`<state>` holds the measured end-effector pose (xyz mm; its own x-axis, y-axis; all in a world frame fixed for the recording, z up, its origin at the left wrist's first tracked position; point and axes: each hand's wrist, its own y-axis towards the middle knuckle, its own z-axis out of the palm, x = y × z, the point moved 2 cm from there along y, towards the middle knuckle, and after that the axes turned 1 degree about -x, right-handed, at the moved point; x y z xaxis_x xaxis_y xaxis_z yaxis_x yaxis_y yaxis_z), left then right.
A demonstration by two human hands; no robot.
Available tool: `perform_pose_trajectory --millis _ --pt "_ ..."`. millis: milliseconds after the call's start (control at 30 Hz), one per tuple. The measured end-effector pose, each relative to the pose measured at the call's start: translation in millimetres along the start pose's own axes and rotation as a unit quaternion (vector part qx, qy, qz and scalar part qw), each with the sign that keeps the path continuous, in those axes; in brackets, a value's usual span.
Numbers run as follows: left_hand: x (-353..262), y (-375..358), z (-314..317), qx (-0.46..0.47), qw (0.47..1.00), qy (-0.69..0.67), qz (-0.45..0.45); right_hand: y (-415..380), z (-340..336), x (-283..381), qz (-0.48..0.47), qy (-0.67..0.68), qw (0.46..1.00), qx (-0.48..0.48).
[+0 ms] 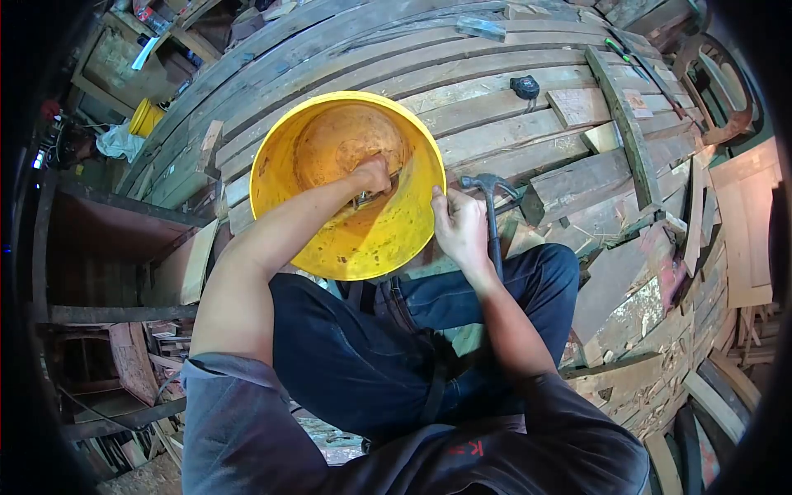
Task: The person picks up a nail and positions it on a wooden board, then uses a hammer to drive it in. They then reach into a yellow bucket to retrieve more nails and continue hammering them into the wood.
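Observation:
A yellow plastic bucket point(346, 257) is tipped over my lap with its mouth facing me and dirt stains inside. My left hand point(373, 173) reaches into it, fingers curled down at a small heap of thin metal pieces point(361, 199) on the lower wall. What those fingers hold I cannot tell. With thumb and fingers closed on the bucket's right rim, my right hand point(459, 221) steadies it. Right behind that hand lies a claw hammer point(488, 183), its handle running down beside my wrist to my knee.
Wooden slats form the floor. A black tape measure point(525, 87) lies beyond the bucket, a thick timber block point(573, 186) and a long batten point(623, 128) to the right. A green-handled tool point(617, 48) is farther off. Another yellow bucket point(145, 118) stands at the left.

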<state>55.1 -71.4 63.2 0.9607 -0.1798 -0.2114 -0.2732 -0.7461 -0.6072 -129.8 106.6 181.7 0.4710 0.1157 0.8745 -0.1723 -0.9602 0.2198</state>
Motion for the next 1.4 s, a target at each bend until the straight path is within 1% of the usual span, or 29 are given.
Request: perform_pose_trajectory --millis 100,200,300,400,467,500,600,633,733,833,933,1033,1133,1233,1333,1400 --pt "3 6 5 -0.037 0.999 0.001 -0.002 0 2 -3 -0.001 -0.006 1.000 0.000" --pt "0 -2 0 -0.059 0.998 -0.032 -0.018 1 0 0 0.024 -0.006 1.000 0.016" --pt "-9 -10 -8 -0.005 1.000 -0.006 -0.012 0 -1 2 0.013 -0.004 1.000 0.007" --pt "-18 -19 -25 0.116 0.992 -0.014 -0.048 1 -1 1 0.011 -0.006 1.000 0.008" --pt "1 3 -22 0.187 0.977 -0.096 -0.026 0 0 0 0.002 -0.008 1.000 0.007" --pt "2 -1 -27 0.221 0.966 -0.136 -0.015 -1 1 0 0.000 -0.007 1.000 0.008" --pt "-3 -20 -52 0.182 0.962 -0.204 0.025 -1 2 0 0.014 -0.003 1.000 0.020" --pt "-13 -36 -66 0.194 0.958 -0.206 0.055 -1 2 0 0.023 -0.001 0.999 0.024" --pt "-29 -45 -78 0.287 0.926 -0.206 0.130 -1 6 -7 -0.004 0.000 1.000 0.004" --pt "-44 -62 -88 0.315 0.900 -0.227 0.199 -1 8 -9 -0.016 0.010 1.000 -0.004" --pt "-47 -68 -94 0.276 0.904 -0.222 0.239 -1 7 -6 0.005 0.011 1.000 0.008" --pt "-45 -69 -99 0.251 0.910 -0.217 0.249 0 6 -4 -0.004 0.011 1.000 0.008" --pt "-44 -68 -102 0.271 0.899 -0.216 0.268 -1 7 -3 0.001 0.028 1.000 0.000" --pt "-45 -72 -102 0.284 0.889 -0.252 0.258 -1 7 -3 0.008 0.028 1.000 0.008" --pt "-48 -80 -104 0.316 0.872 -0.277 0.252 -1 6 -1 0.007 0.040 0.999 0.007" --pt "-49 -81 -106 0.320 0.873 -0.256 0.267 -1 6 -1 0.009 0.050 0.999 0.016"
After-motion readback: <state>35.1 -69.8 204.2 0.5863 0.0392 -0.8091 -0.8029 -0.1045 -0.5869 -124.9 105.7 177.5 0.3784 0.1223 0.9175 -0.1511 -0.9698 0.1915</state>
